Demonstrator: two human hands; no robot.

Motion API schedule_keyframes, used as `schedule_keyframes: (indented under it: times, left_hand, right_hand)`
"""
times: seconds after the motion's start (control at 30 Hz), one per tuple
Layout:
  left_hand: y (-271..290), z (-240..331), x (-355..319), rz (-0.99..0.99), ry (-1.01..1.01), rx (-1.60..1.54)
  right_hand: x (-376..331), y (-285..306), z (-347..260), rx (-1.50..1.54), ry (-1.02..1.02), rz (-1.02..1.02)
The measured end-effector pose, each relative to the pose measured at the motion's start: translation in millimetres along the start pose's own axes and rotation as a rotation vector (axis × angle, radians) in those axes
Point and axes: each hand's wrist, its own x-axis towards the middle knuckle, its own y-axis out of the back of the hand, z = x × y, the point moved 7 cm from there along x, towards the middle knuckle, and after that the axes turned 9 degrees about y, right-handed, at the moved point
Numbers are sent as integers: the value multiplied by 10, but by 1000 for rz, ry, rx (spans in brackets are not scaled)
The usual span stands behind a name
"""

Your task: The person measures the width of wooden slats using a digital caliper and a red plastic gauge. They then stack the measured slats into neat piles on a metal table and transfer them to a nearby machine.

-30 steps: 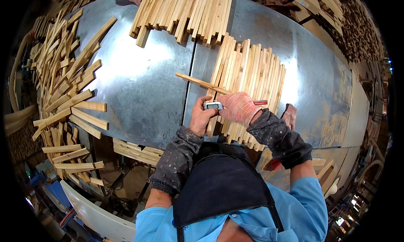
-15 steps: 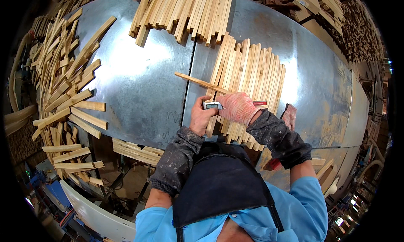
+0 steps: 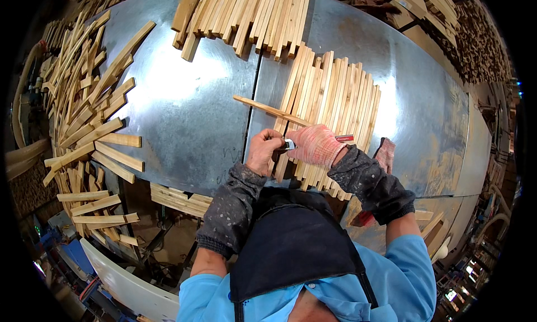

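Observation:
A small digital caliper (image 3: pixel 289 144) is between my two hands, above the near row of wooden strips (image 3: pixel 330 98). My bare left hand (image 3: pixel 264 152) is closed, its thumb and fingers pinching the caliper's display end. My right hand (image 3: pixel 314 146), in a pink-and-white knit glove, is closed around a single wooden strip (image 3: pixel 265 109) and against the caliper. The strip points out to the far left, its other end hidden by the glove. A red-marked piece (image 3: pixel 344 138) shows beyond the right wrist; whether it belongs to the caliper is unclear.
Another row of strips (image 3: pixel 246 14) lies at the far edge of the metal table (image 3: pixel 190 115). Loose strips (image 3: pixel 84 109) pile up at left. An unworn glove (image 3: pixel 385 155) rests right of my right forearm. More strips (image 3: pixel 179 200) are stacked below the near edge.
My left hand has shifted slightly left and turned, and the caliper's display has tilted mostly out of sight. At the far row's left end, a blurred strip has appeared.

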Motion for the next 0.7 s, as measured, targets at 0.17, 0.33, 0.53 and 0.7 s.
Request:
schedule_keyframes:
  times: [0.17, 0.33, 0.53, 0.7]
  left_hand:
    - [0, 23, 6, 4, 14, 30]
    - [19, -19, 73, -10, 13, 33]
    - [-38, -39, 81, -60, 100, -155]
    - [40, -169, 52, -175, 215, -265]
  right_hand:
    - [-14, -63, 44, 22, 38, 72]
    - [-8, -46, 38, 22, 15, 47]
    - [-47, 67, 40, 86, -76, 26]
    - [-64, -1, 295, 50, -120, 87]
